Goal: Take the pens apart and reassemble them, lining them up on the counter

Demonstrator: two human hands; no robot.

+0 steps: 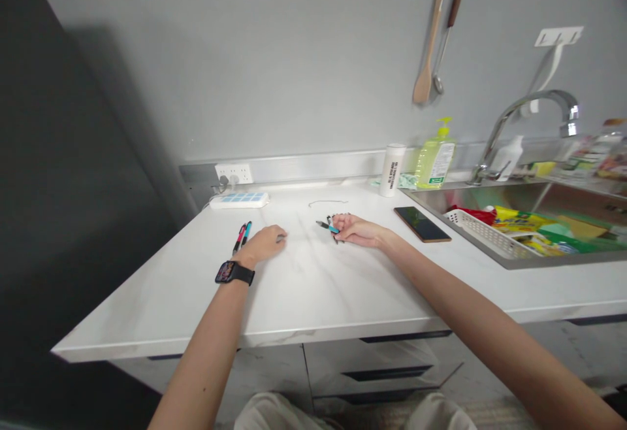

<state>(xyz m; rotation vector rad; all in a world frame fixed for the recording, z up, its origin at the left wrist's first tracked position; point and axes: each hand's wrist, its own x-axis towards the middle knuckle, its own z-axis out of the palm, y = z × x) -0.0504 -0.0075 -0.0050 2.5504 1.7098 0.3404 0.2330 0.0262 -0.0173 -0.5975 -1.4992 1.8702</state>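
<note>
My right hand (356,230) is closed around a blue and black pen (327,226), its tip pointing left just above the countertop. Other dark pen-like ends show by the same fingers; I cannot tell whether they are held too. To the left, my left hand (264,244) rests low over the counter with curled fingers. A small grey piece shows at its fingertips, too small to name. Beside that hand lie a red pen (239,238) and a blue pen (247,232), side by side, their near ends partly hidden by the hand.
A power strip (240,200) lies by the wall on the white countertop (294,293). At right are a phone (422,223), a white cylinder (392,170), a soap bottle (435,159) and a sink (509,261) holding a basket and packets. A thin wire (327,202) lies behind the hands.
</note>
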